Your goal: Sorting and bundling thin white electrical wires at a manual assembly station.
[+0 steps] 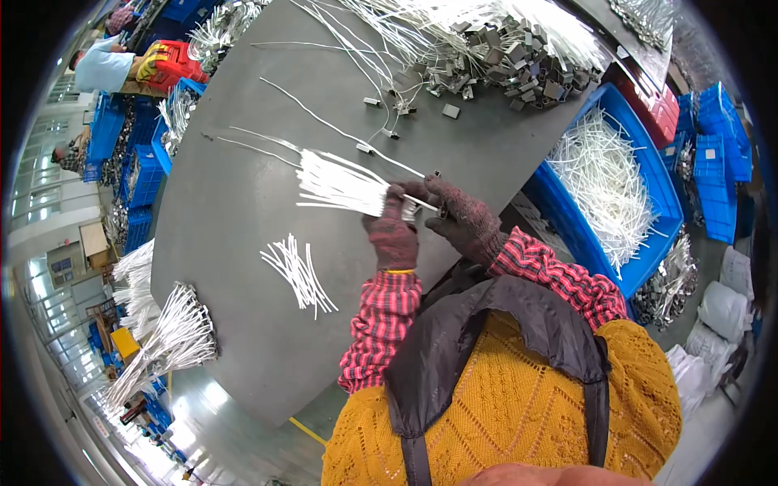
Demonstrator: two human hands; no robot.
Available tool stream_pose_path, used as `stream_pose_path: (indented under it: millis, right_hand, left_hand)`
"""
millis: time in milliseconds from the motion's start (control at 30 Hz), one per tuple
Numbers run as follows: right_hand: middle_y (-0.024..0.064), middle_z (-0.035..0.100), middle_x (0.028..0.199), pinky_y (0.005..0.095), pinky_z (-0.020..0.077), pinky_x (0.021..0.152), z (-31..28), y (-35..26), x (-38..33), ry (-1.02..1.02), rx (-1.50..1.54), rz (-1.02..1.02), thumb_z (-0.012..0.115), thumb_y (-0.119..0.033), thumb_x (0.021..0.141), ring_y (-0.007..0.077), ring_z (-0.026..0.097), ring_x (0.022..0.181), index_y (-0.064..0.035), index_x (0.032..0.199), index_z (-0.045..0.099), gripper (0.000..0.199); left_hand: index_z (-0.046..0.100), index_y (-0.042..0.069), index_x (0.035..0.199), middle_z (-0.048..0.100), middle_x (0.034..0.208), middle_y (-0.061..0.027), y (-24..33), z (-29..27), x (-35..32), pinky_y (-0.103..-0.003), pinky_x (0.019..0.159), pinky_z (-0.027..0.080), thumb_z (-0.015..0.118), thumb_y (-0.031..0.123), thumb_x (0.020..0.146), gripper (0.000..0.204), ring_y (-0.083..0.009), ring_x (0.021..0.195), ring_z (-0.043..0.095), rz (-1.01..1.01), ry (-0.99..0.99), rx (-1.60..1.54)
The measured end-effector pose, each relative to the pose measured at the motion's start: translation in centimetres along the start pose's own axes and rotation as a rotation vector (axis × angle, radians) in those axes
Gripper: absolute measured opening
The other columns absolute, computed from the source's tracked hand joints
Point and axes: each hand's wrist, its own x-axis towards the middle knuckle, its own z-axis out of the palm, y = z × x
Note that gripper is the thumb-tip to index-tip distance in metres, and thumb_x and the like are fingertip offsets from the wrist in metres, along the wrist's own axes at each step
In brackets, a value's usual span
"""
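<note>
My left hand [393, 233], in a dark maroon knit glove, is closed around a bundle of thin white sleeved wires [336, 182] fanning out to the left over the grey table. Close beside it, my right hand [468, 217], gloved alike, pinches the end of one long white wire [340, 132], which runs up and left across the tabletop. Small dark bits show at its fingertips, too small to name. A few small metal cases [372, 102] lie beyond my hands, some beside loose wires. Left of my left hand lies a small heap of short white tubes [300, 275].
A heap of small grey metal cases [519, 65] covers the table's far right, with white wires behind it. A blue crate [604, 186] of white tubes stands at right. Wire bundles [174, 336] hang at the left edge. A person [109, 65] works at far left.
</note>
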Motion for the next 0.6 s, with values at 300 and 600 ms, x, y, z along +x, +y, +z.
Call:
stream_pose_path:
  millis: [300, 600]
  right_hand:
    - [0.0168, 0.057, 0.135, 0.0428, 0.0473, 0.100, -2.3, 1.2, 4.1, 0.048, -0.424, -0.253, 0.077, -0.021, 0.084, 0.0336, 0.057, 0.121, -0.0069, 0.136, 0.053, 0.059]
    - [0.0200, 0.058, 0.129, 0.0482, 0.0480, 0.096, 0.8, 5.4, 12.6, -0.104, -0.581, 0.050, 0.063, -0.027, 0.092, 0.0389, 0.058, 0.116, -0.0075, 0.135, 0.052, 0.048]
  left_hand:
    - [0.064, -0.002, 0.088, 0.067, 0.077, -0.0101, -1.0, -3.5, 2.4, -0.035, 0.055, 0.055, 0.066, 0.016, 0.092, 0.019, -0.0192, 0.063, 0.066, -0.008, 0.122, -0.015]
    - [0.059, 0.000, 0.090, 0.061, 0.067, -0.0121, 1.1, -11.0, 4.3, -0.036, 0.042, 0.049, 0.061, 0.021, 0.095, 0.021, -0.0247, 0.051, 0.062, -0.117, 0.430, 0.151]
